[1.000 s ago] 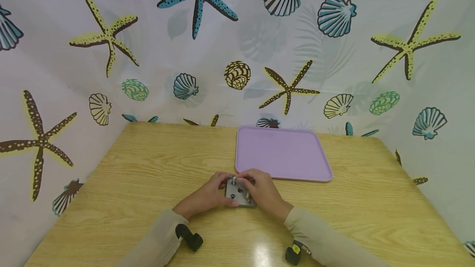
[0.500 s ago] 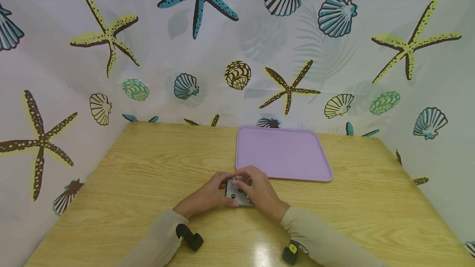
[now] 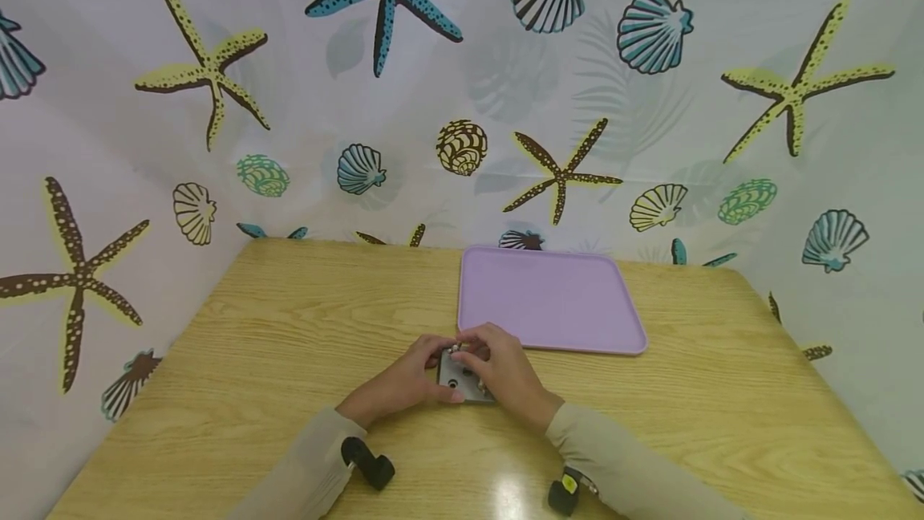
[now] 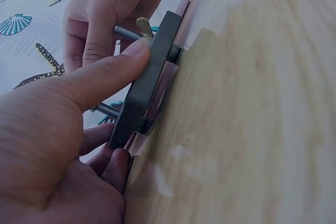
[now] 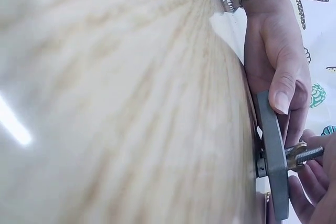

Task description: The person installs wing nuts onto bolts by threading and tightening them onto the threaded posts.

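A grey metal plate (image 3: 462, 392) with round holes lies on the table, and threaded bolts stand up through it. My left hand (image 3: 404, 379) grips its left side, with the thumb along the near edge and the other fingers at the far corner. My right hand (image 3: 505, 367) reaches over from the right, thumb and forefinger curled round the far-left bolt (image 3: 455, 349); any nut between these fingertips is too small to tell. In the left wrist view, a brass wing nut (image 4: 143, 26) sits on the other bolt (image 4: 126, 32). Bolt heads show below the plate.
Just beyond the hands, a lilac tray (image 3: 552, 299) lies on the wooden table (image 3: 325, 295). A curtain (image 3: 433, 87) printed with starfish and shells hangs behind and along both sides. Black camera mounts are worn on both wrists.
Since one second ago, my right hand has shifted slightly left and its thumb and forefinger have come round the far-left bolt. My left hand and the plate have stayed in place.
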{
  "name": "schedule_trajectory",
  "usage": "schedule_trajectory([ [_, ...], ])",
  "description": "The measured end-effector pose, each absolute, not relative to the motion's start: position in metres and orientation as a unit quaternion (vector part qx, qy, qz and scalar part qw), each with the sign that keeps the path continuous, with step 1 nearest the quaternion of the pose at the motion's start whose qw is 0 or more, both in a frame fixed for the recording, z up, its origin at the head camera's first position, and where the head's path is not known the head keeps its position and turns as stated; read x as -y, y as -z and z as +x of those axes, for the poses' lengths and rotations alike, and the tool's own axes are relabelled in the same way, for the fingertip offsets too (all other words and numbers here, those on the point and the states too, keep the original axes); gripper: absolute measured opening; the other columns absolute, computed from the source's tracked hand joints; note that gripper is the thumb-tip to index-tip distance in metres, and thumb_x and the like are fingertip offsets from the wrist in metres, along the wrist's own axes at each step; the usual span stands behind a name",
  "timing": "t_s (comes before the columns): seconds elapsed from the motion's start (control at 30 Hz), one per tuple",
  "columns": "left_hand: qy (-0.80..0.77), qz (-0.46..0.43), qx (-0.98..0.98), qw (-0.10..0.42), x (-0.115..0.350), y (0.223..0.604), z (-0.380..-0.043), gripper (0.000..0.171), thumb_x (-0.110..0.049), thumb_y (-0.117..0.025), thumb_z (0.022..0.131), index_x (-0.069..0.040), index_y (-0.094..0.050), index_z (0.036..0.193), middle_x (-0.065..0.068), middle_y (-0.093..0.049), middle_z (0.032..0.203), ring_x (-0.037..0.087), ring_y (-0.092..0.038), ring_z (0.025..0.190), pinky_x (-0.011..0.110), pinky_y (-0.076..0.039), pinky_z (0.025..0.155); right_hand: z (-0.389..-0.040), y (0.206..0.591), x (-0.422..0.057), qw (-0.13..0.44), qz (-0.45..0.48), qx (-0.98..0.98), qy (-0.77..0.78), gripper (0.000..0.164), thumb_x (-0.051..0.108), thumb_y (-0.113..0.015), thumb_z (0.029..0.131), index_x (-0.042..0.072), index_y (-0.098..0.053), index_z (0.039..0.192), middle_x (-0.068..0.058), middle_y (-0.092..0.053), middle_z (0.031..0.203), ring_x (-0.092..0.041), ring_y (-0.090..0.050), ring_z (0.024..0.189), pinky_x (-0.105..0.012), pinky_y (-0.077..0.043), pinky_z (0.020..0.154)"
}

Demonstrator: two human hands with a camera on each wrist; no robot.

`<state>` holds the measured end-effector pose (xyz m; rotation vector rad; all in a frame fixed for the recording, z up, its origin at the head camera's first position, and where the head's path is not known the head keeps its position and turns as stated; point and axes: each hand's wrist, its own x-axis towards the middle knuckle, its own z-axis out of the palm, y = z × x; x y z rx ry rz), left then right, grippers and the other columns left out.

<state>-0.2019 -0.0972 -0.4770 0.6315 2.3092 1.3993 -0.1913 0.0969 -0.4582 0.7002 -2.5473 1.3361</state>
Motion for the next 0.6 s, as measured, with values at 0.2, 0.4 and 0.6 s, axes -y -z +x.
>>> schedule_trajectory([
  [0.2,-0.497,0.211,-0.821,0.187,0.0977,0.4766,-0.2018,0.077,-0.042,-0.079,0.070,-0.024,-0.041,0.135,0.001,-0.033,0.136,0.022,-0.038,0.122,0.040,-0.033,0.102,-0.1887,0.4552,-0.0987,0.118,0.239,0.867,-0.421,0.011,0.010,-0.065,0.087,0.008,-0.069,0.097,0.002,-0.066,0.094,-0.007,-0.060,0.087,-0.023,-0.051,0.075],
  [0.4,-0.502,0.212,-0.817,0.189,0.0972,0.4748,-0.2006,0.078,-0.041,-0.080,0.071,-0.022,-0.041,0.135,0.001,-0.033,0.136,0.023,-0.037,0.123,0.040,-0.033,0.103,-0.1874,0.4552,-0.0992,0.119,0.248,0.867,-0.415,0.011,0.008,-0.066,0.086,0.006,-0.070,0.096,0.000,-0.068,0.094,-0.008,-0.062,0.090,-0.022,-0.051,0.077],
  [0.6,-0.504,0.220,-0.814,0.186,0.0966,0.4751,-0.2004,0.078,-0.038,-0.079,0.072,-0.020,-0.040,0.136,0.002,-0.033,0.136,0.022,-0.036,0.125,0.039,-0.032,0.104,-0.1884,0.4565,-0.0973,0.110,0.240,0.863,-0.430,0.014,0.014,-0.069,0.083,0.007,-0.068,0.096,0.003,-0.066,0.091,-0.006,-0.061,0.082,-0.021,-0.052,0.071],
])
